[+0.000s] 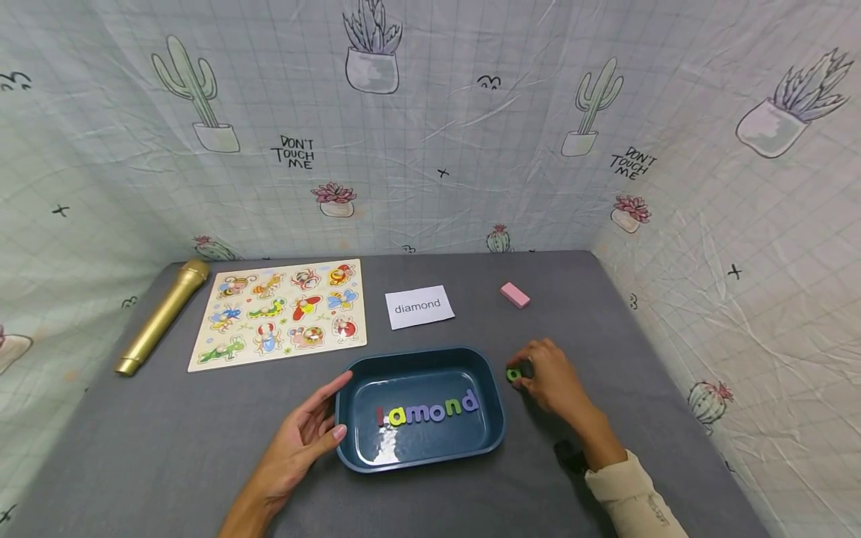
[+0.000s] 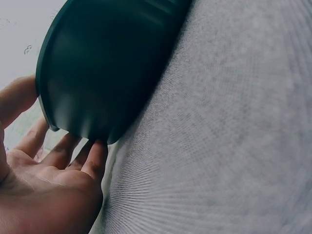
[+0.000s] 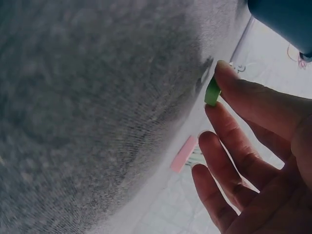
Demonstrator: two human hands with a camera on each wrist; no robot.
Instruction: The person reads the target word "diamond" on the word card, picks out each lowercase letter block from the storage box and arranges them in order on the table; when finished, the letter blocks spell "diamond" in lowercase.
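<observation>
A dark blue tray (image 1: 420, 462) lies in front of me, with a row of coloured letters (image 1: 418, 413) reading "iamond" on its floor. My left hand (image 1: 300, 437) rests against the tray's left end, thumb and forefinger at the rim. In the left wrist view, the other fingertips touch the outer wall (image 2: 83, 97), fingers spread. Just right of the tray, my right hand (image 1: 553, 379) pinches a small green letter (image 1: 514, 374) between thumb and forefinger, close over the table. The right wrist view shows the green letter (image 3: 212, 92) edge-on, the remaining fingers loosely extended.
Behind the tray lies a white card (image 1: 420, 307) printed "diamond". A pink block (image 1: 515, 294) sits at the back right. An insect picture board (image 1: 282, 314) and a gold microphone (image 1: 161, 317) lie at the left. Printed cloth (image 1: 430, 149) surrounds the grey table (image 1: 168, 463).
</observation>
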